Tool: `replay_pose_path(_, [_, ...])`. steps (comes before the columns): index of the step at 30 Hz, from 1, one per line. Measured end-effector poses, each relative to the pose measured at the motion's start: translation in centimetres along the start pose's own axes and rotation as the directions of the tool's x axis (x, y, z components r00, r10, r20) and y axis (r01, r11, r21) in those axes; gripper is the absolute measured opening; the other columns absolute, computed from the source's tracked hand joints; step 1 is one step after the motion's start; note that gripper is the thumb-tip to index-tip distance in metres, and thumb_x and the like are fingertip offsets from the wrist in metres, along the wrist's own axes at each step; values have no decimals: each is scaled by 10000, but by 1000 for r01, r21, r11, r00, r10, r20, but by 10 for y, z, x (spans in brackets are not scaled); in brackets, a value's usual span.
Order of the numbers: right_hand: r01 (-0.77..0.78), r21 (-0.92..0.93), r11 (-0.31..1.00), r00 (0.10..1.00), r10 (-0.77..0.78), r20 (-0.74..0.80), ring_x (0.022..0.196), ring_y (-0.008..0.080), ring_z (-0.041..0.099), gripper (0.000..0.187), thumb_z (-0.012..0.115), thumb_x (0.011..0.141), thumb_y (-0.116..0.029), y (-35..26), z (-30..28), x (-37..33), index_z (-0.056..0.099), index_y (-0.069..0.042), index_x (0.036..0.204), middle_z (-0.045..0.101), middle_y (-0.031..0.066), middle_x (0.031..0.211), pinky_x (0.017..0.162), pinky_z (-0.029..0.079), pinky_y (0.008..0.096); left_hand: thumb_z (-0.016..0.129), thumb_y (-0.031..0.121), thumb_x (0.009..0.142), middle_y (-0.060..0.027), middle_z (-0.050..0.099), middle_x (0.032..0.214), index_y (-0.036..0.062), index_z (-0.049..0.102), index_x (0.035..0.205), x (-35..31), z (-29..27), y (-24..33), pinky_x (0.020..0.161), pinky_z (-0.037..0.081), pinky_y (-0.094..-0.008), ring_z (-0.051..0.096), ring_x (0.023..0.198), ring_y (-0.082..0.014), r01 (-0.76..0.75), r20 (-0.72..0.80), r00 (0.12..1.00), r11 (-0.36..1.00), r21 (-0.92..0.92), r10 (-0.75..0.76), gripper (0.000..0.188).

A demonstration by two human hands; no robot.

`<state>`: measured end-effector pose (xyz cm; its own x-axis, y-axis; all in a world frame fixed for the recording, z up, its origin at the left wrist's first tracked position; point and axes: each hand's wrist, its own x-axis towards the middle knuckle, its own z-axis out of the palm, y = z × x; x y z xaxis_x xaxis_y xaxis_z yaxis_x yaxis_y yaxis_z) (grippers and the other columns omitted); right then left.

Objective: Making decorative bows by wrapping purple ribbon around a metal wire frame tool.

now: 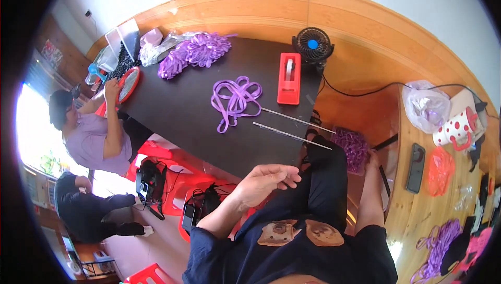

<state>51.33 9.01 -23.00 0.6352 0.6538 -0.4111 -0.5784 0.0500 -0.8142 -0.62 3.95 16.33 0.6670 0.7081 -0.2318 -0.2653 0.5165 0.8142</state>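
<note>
My left hand [269, 182] is raised in front of the dark table's near edge, its fingers curled in toward the thumb, with nothing visible in them. Low on the right, my right hand [373, 159] is at the side of a container filled with shredded-looking purple strips [350, 148]; its fingers are mostly hidden. On the table lies a loose, looped purple ribbon [233, 101]. Beside it, two thin pale rods [292, 135] lie roughly parallel and stick out past the table's edge toward my leg.
A red tape dispenser [288, 83] and a small black fan [312, 44] stand at the table's far right. Purple ribbon bundles [198, 54] lie at the back. The wooden side table [394, 211] bears a phone [415, 168] and a dotted mug [455, 130]. Another person [96, 138] sits at left.
</note>
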Motion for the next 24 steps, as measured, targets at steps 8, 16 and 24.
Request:
replay_pose_path(8, [73, -495, 866, 996, -87, -6, 605, 137, 567, 87, 605, 850, -94, -46, 79, -61, 613, -61, 931, 595, 29, 771, 529, 492, 285, 636, 69, 826, -78, 651, 873, 14, 672, 1005, -5, -71, 57, 721, 471, -267, 596, 769, -140, -77, -319, 592, 446, 892, 740, 190])
replay_pose_path(16, [96, -293, 951, 994, -110, -29, 683, 149, 588, 194, 595, 857, -52, -29, 61, -127, 613, -4, 1044, 613, 44, 857, 599, 497, 262, 694, 121, 706, -108, 583, 1032, 135, 720, 889, 6, -136, 74, 813, 447, -446, 518, 1014, -318, 329, -108, 649, -150, 932, 753, 185])
replay_pose_path(24, [378, -229, 897, 917, -328, 228, 760, 106, 597, 187, 615, 861, -20, -105, 141, -253, 620, -12, 1048, 636, 38, 924, 675, 490, 221, 677, 145, 805, -49, 667, 800, -24, 700, 923, 21, -122, 198, 662, 459, -262, 592, 703, -134, -251, -442, 513, 621, 742, 736, 207])
